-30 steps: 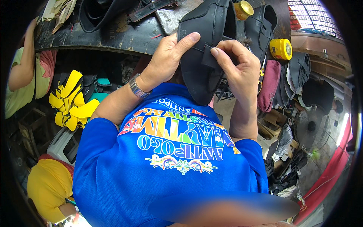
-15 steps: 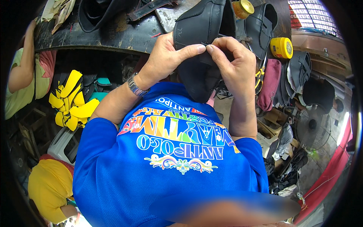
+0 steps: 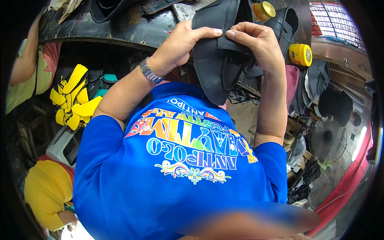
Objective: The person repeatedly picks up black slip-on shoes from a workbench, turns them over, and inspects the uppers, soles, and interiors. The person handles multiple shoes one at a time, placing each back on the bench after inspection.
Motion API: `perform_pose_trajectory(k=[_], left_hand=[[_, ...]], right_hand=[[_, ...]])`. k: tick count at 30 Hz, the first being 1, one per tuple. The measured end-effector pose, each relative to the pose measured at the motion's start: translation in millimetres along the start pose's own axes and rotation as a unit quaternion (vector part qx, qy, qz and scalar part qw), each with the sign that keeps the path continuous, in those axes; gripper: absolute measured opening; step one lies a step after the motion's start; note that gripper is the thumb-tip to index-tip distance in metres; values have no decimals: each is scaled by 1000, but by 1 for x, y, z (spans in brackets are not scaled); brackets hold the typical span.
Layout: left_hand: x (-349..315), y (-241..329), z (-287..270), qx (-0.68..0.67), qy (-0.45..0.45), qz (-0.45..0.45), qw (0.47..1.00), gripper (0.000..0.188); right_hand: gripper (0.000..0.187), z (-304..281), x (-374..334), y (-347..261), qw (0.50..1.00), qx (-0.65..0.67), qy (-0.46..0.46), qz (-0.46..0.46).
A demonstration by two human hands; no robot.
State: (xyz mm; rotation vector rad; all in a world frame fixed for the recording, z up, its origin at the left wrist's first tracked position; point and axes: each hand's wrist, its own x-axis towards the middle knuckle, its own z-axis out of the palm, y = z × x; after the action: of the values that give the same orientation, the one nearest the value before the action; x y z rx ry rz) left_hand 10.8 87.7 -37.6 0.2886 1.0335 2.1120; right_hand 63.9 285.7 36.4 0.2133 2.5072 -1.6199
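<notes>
A black shoe upper with stitched seams hangs over the edge of the dark workbench, its lower end pointing toward my chest. My left hand, with a metal watch on its wrist, grips the upper's left side, thumb stretched across the front and the other fingers hidden behind. My right hand pinches the upper near the middle seam with thumb and forefinger. Both thumb tips lie close together there. Whether anything small sits between them I cannot make out.
A yellow jar and an open yellow tin stand right of the upper, by another black upper. Yellow cut pieces are piled at left. Two co-workers' bodies show at left; a fan stands at right.
The shoe upper has turned and opened out, showing more of its lower part. Both hands have risen slightly, and my right hand and forearm have shifted right.
</notes>
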Motion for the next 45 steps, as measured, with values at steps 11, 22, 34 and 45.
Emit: perform_pose_trajectory(k=[11, 22, 34, 45], left_hand=[[5, -3, -9, -16, -1, 3, 1000, 29], [3, -4, -6, 14, 3, 14, 1000, 28], [3, -4, -7, 47, 2, 27, 999, 27], [3, -7, -13, 49, -10, 25, 998, 28]], right_hand=[[22, 7, 0, -2, 999, -31, -9, -34], [20, 6, -3, 2, 998, -51, -14, -47], [23, 7, -5, 7, 991, -104, -20, -82], [23, 15, -5, 10, 982, -161, -6, -100]])
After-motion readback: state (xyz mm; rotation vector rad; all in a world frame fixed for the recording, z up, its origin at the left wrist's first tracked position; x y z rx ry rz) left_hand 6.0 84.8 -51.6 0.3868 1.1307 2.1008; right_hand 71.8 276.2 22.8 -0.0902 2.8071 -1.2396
